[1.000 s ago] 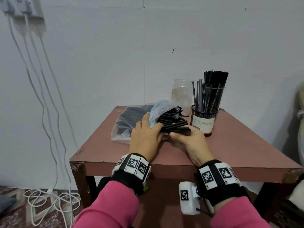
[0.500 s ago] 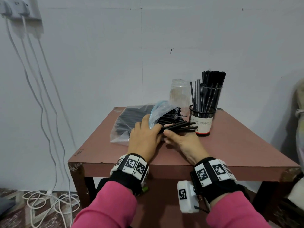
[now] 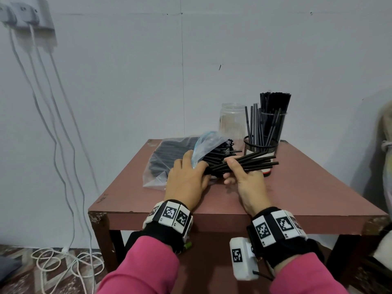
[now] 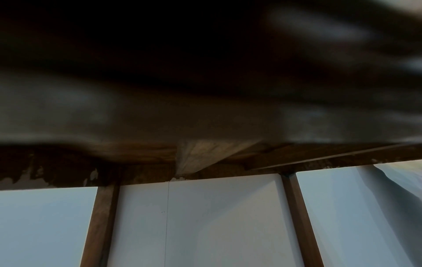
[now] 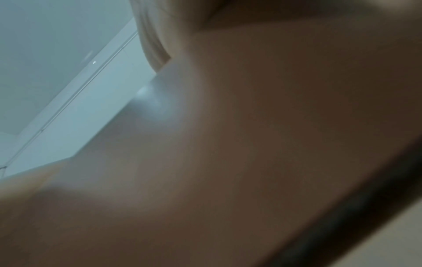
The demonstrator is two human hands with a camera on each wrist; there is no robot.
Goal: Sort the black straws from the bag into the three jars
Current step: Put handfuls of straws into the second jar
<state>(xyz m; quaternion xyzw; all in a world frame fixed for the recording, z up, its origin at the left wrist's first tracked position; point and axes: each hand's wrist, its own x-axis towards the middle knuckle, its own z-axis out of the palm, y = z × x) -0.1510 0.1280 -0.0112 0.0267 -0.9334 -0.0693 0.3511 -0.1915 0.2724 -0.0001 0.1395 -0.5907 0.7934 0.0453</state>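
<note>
A clear plastic bag (image 3: 163, 158) full of black straws lies on the brown table (image 3: 307, 187). My left hand (image 3: 191, 166) lies flat on the bag near its blue-edged mouth, fingers fairly straight, pressing it down. My right hand (image 3: 233, 168) grips a bundle of black straws (image 3: 254, 164), held level just right of the bag mouth, with the tips in front of the black mesh cup (image 3: 261, 148). That cup holds several straws. Behind it a glass jar (image 3: 273, 124) is packed with straws, and a clear plastic jar (image 3: 232, 122) looks empty. Both wrist views are blurred and show no fingers.
The table stands against a pale wall (image 3: 254, 49). White cables (image 3: 63, 145) hang from wall sockets at the left and coil on the floor. Pale cloth (image 3: 386, 145) shows at the right edge. The table's right and front parts are bare.
My right hand has drawn the bundle of straws out of the bag mouth to the right and raised it slightly. The left hand has stayed on the bag.
</note>
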